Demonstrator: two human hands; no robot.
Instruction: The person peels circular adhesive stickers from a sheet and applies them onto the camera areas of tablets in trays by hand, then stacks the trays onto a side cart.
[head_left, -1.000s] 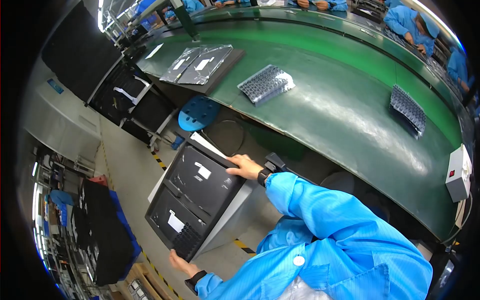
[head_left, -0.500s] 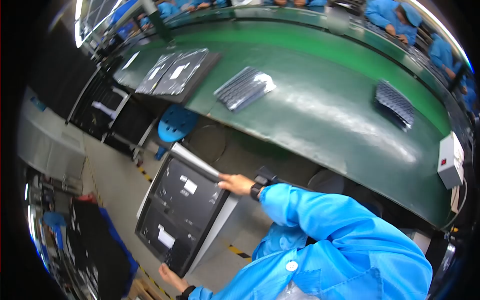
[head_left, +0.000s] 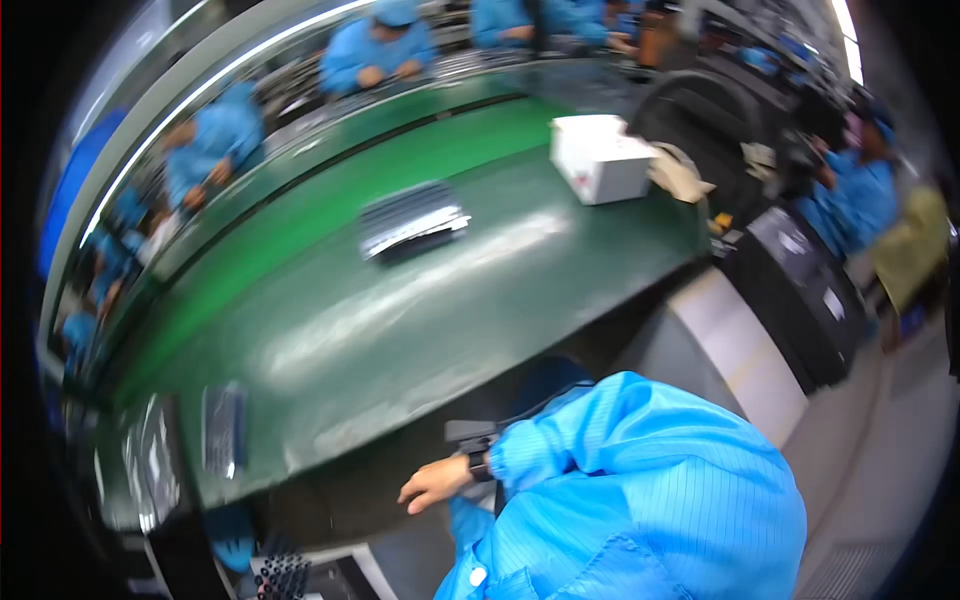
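My right hand (head_left: 435, 485), with a dark band at the wrist, is held out in front of the green table's near edge. Its fingers are stretched out and nothing is in them. My left hand is out of view. At the bottom edge, left of my right hand, part of a dark tray (head_left: 345, 578) with a pale border shows; the rest is cut off. Beside it lies a black piece that looks like keyboard keys (head_left: 280, 572). On the green table (head_left: 480, 330) lie a film-wrapped black keyboard (head_left: 412, 220) and another dark keyboard (head_left: 223, 430).
A white box (head_left: 600, 160) stands at the table's right end. Film-covered dark sheets (head_left: 152, 465) lie at the left end. A blue stool (head_left: 232, 545) is below. Black cases (head_left: 795, 290) stand at right. Several people in blue work across the table.
The view has swung to the right. My right hand has come off the tray. My left hand and most of the tray have left the view.
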